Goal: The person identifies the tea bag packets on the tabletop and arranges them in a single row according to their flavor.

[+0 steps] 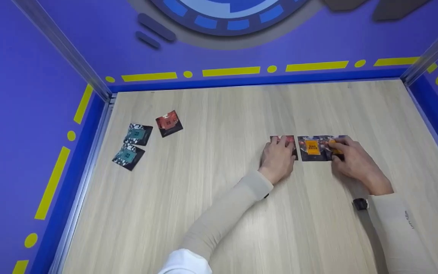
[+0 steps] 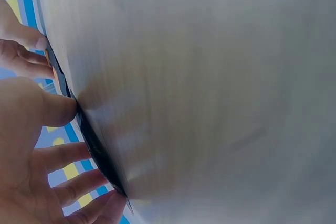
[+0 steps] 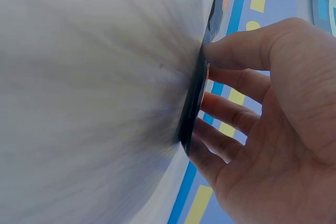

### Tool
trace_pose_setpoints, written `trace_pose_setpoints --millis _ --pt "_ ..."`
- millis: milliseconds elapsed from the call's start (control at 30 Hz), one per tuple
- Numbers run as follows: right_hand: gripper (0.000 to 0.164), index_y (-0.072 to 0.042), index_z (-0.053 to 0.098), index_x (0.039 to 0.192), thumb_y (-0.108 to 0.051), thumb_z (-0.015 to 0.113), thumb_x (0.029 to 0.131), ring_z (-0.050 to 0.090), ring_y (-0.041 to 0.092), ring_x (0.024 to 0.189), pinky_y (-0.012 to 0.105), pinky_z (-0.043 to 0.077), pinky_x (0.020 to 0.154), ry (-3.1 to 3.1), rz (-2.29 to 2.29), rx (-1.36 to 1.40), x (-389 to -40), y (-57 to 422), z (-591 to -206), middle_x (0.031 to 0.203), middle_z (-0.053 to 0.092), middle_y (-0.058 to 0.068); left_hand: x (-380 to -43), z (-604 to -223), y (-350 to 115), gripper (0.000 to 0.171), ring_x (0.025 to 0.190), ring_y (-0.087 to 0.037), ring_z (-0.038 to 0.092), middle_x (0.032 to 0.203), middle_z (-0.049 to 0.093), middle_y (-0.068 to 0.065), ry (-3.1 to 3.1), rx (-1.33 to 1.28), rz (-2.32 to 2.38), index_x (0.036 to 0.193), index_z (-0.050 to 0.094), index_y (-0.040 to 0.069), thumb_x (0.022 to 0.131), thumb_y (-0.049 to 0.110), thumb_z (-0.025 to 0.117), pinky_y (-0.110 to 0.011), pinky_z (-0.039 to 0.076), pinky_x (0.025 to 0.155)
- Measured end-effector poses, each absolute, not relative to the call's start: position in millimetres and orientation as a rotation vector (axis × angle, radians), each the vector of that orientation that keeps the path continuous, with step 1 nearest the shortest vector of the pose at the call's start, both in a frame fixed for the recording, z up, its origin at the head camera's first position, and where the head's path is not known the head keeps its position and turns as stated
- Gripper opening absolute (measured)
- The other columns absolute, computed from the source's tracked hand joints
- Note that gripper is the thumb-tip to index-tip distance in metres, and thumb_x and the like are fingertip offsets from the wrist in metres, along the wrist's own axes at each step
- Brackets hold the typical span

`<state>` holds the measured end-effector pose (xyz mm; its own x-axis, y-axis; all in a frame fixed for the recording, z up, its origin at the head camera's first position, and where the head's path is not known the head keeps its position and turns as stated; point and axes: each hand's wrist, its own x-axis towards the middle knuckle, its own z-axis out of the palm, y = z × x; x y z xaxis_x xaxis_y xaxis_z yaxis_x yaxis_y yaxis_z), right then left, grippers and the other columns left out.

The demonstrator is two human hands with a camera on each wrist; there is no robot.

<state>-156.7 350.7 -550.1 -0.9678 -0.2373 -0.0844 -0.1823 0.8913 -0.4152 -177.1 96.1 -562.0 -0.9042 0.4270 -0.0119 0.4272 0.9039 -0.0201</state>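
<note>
My left hand [image 1: 278,158] lies over a red-and-black square packet [image 1: 294,153], covering most of it. In the left wrist view its thumb and fingertips [image 2: 68,109] touch the packet along its length, fingers spread. To its right, a black packet with an orange label [image 1: 312,147] lies flat, a narrow gap from the red one. My right hand [image 1: 356,161] touches another orange-labelled packet [image 1: 340,151] adjoining it, partly hidden by the fingers. The right wrist view shows that hand's thumb and extended fingers set along the dark edge of a packet [image 3: 193,103].
On the left of the wooden table [image 1: 211,152] lie two green-labelled packets, one farther back [image 1: 137,134] and one nearer [image 1: 128,156], meeting at their corners. Another red packet [image 1: 169,123] lies beside them. Blue walls [image 1: 222,57] with yellow marks enclose the back and sides.
</note>
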Motion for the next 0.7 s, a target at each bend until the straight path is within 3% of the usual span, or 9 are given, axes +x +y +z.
trace_pose_setpoints --millis 700 --pt "0.053 0.009 0.054 0.150 -0.007 0.063 0.099 0.044 0.053 0.133 0.072 0.040 0.111 2.925 -0.622 -0.318 -156.8 350.5 -550.1 0.152 0.042 0.031 -174.7 -565.7 103.8 0.054 0.135 -0.021 0.053 0.151 0.055 0.002 3.056 0.712 -0.079 0.155 0.057 0.027 0.109 0.054 0.049 -0.034 0.053 0.102"
